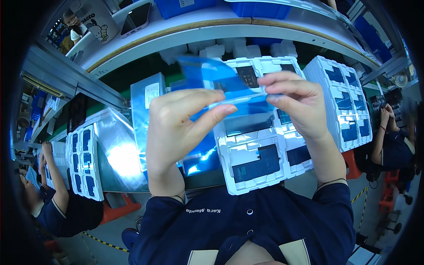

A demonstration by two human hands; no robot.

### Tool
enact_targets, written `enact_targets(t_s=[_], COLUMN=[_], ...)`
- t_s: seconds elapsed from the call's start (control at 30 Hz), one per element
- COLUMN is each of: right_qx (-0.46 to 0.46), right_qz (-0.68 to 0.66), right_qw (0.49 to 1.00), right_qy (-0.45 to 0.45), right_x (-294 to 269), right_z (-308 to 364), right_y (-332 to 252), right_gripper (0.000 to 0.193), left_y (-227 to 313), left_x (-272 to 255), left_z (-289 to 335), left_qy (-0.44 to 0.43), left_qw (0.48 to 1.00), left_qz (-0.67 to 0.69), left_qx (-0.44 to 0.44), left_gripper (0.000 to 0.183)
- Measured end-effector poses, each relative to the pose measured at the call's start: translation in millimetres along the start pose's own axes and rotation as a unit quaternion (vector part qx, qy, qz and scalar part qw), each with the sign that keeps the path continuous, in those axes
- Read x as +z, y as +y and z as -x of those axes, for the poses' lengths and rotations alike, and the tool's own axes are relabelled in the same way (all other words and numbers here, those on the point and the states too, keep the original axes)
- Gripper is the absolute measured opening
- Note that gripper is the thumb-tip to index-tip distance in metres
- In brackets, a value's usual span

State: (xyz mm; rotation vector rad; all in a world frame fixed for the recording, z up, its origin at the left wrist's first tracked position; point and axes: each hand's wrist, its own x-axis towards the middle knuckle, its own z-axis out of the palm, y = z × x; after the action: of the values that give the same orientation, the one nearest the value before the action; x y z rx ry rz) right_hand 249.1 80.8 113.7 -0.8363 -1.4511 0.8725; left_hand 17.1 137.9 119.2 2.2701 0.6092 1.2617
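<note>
A translucent blue film sheet point(198, 73) is held up in front of me, slightly blurred, with its upper left part curling away. My left hand point(176, 119) pinches its near edge between thumb and fingers. At the other end, my right hand point(300, 101) grips the sheet with its fingertips. Beneath my hands lies a white moulded tray point(225, 154) with dark, flat, notched pieces point(258, 165) in its compartments. The film and my hands cover part of the tray. More shiny blue film point(198, 163) lies beside the tray, behind my left wrist.
To the right stands a stack of white trays point(324, 97) with similar dark pieces. Clear plastic sheets point(117, 150) lie left, beside another tray point(99, 176). A shelf point(190, 33) crosses the far side, carrying a phone point(135, 20) and blue bins point(185, 8). Other people sit at both sides.
</note>
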Motion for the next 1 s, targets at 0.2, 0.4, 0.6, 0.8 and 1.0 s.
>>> enact_targets(t_s=[0.2, 0.4, 0.6, 0.8, 1.0], right_qx=[0.072, 0.276, 0.254, 0.240, 0.257], right_qz=[-0.145, 0.069, 0.109, 0.108, 0.128], right_qw=[0.979, 0.953, 0.956, 0.960, 0.954], right_qy=[0.127, 0.107, 0.102, 0.094, 0.092], right_x=[-14.1, -29.8, -22.1, -25.4, -23.0], right_z=[-22.1, -43.5, -45.2, -42.5, -43.9], right_y=[12.7, 75.4, 87.8, 93.2, 93.7], right_gripper=[0.022, 0.029, 0.024, 0.026, 0.025], left_y=[-33.4, -43.1, -44.6, -49.2, -46.6], left_x=[-42.2, -65.4, -59.9, -55.0, -49.7], left_z=[8.2, 9.4, 3.6, 1.7, -2.1], left_qy=[0.075, 0.152, 0.144, 0.150, 0.158], left_qw=[0.970, 0.939, 0.928, 0.928, 0.926], left_qz=[-0.111, -0.124, -0.149, -0.146, -0.154], left_qx=[-0.201, -0.281, -0.310, -0.308, -0.307], left_gripper=[0.046, 0.047, 0.040, 0.041, 0.039])
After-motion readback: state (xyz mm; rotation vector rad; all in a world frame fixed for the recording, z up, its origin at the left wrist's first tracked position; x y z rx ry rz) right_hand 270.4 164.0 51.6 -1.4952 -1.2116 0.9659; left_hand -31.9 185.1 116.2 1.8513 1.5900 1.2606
